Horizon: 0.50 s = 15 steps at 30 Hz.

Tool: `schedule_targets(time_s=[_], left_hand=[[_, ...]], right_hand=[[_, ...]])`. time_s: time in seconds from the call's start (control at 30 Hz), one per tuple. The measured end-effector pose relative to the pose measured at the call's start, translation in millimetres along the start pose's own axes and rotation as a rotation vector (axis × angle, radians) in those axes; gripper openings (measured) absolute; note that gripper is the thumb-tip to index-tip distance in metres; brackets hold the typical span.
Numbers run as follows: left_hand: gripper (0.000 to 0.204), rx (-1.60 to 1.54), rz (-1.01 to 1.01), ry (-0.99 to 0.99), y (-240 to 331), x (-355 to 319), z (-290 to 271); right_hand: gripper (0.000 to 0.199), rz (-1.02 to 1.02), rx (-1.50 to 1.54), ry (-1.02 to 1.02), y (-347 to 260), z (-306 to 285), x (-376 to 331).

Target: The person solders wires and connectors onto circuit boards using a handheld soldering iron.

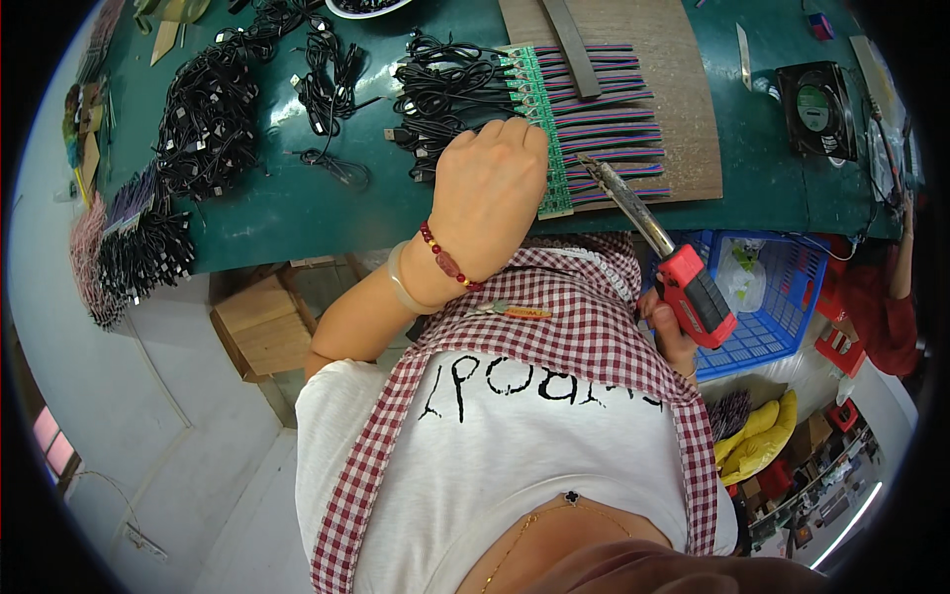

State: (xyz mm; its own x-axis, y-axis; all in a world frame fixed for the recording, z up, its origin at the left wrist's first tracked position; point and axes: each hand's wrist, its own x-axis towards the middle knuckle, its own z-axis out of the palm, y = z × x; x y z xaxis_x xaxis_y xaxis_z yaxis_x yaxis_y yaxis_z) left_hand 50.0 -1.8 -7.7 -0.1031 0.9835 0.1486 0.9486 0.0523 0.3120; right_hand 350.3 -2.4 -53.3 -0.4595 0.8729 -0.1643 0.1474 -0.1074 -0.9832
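Observation:
My right hand [667, 332] is wrapped round the red and black handle of a soldering iron [693, 292]. The iron's tip points up and left, close to the right edge of a strip of green circuit boards [556, 188]. Fingers curled, my left hand [490, 183] is over the strip's left edge, where black USB cables [440, 89] run in. What its fingertips pinch is hidden under the hand. Bundles of thin multicoloured wires [614, 129] stretch right from the boards. A flat grey metal bar [572, 49] lies across the upper wires.
Under the wires is a brown board [683, 99] on the green table [327, 223]. Piles of black cables [208, 119] cover the left side. A black fan-like device [814, 111] stands at right. Below the table edge is a blue basket [782, 332]; another person's arm [899, 267] shows far right.

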Motion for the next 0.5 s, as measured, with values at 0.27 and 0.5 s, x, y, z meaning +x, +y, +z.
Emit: schedule_targets(time_s=[0.27,0.5], left_hand=[[0.01,-0.029,0.028,0.001,5,6,-4],[0.011,-0.038,0.013,0.001,9,0,-9]], right_hand=[[0.042,-0.205,0.398,0.145,-34,-3,26],[0.032,-0.662,0.231,0.714,-71,-91,75]])
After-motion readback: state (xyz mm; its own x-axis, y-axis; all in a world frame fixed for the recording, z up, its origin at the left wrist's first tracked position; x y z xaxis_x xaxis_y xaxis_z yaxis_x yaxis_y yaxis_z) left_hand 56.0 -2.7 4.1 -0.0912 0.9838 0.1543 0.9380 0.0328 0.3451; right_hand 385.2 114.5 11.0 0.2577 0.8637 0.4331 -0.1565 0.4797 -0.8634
